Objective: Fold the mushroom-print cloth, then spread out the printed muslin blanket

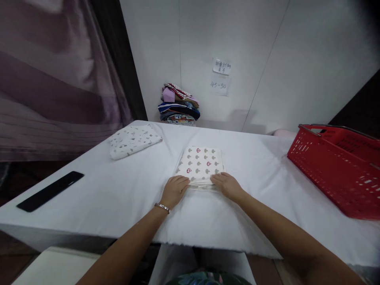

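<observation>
A folded white cloth (199,160) printed with grey and red mushrooms lies on the white-covered table straight in front of me. My left hand (175,190), with a bracelet at the wrist, grips its near left corner, fingers together over the edge. At the near right corner my right hand (228,185) is closed on the same cloth in a like way. Several layers show along the near edge between the hands. Both thumbs are mostly hidden. Further left lies another folded white cloth (135,140) with a small grey print, apart from my hands.
A red plastic basket (335,166) stands at the table's right side. A black flat object (50,191) lies near the left edge. Several folded fabrics (179,105) are stacked against the wall behind. Paper notes (222,67) hang on the wall, and a pinkish curtain (59,79) hangs at left.
</observation>
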Tool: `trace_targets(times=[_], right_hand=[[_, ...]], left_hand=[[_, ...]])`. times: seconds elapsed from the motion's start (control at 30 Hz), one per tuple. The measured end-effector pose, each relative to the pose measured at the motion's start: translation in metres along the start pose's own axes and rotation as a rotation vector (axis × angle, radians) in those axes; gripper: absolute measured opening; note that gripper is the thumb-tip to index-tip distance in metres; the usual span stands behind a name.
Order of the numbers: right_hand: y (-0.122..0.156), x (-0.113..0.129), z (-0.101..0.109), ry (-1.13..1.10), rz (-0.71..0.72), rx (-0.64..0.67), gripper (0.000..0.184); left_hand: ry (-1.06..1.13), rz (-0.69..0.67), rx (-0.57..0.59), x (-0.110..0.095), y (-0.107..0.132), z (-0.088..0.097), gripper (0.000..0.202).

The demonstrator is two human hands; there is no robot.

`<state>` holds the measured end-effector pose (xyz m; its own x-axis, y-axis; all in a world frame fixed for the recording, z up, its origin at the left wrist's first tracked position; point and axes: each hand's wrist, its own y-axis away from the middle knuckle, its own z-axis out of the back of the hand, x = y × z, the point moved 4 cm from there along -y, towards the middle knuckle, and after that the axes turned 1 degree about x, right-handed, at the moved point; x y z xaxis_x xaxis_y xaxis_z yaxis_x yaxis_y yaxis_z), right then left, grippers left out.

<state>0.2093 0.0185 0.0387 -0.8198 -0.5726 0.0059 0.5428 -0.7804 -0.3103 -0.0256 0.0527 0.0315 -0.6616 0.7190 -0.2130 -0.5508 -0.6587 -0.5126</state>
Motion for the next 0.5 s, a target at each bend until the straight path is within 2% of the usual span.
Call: trace_targets(times=[0.17, 0.27, 0.33, 0.4, 0.5], right_hand=[[0.015, 0.003, -0.018, 0.036, 0.02, -0.167, 0.037], [0.014, 0.004, -0.018, 0.016, -0.001, -0.17, 0.037], [0.012, 0.005, -0.016, 0.0, -0.009, -0.152, 0.037], [0.011, 0.007, -0.015, -0.01, -0.021, -0.134, 0.038], [0.015, 0.009, -0.016, -0.022, -0.037, -0.13, 0.041]], left_hand=[[0.0, -0.009, -0.004, -0.003, 0.0, 0.003, 0.022], [-0.003, -0.04, 0.047, -0.011, -0.006, 0.006, 0.024], [-0.019, -0.076, 0.077, -0.019, -0.011, 0.005, 0.033], [-0.05, -0.107, 0.089, -0.024, -0.015, 0.002, 0.037], [-0.076, -0.155, 0.135, -0.027, -0.016, -0.01, 0.032]])
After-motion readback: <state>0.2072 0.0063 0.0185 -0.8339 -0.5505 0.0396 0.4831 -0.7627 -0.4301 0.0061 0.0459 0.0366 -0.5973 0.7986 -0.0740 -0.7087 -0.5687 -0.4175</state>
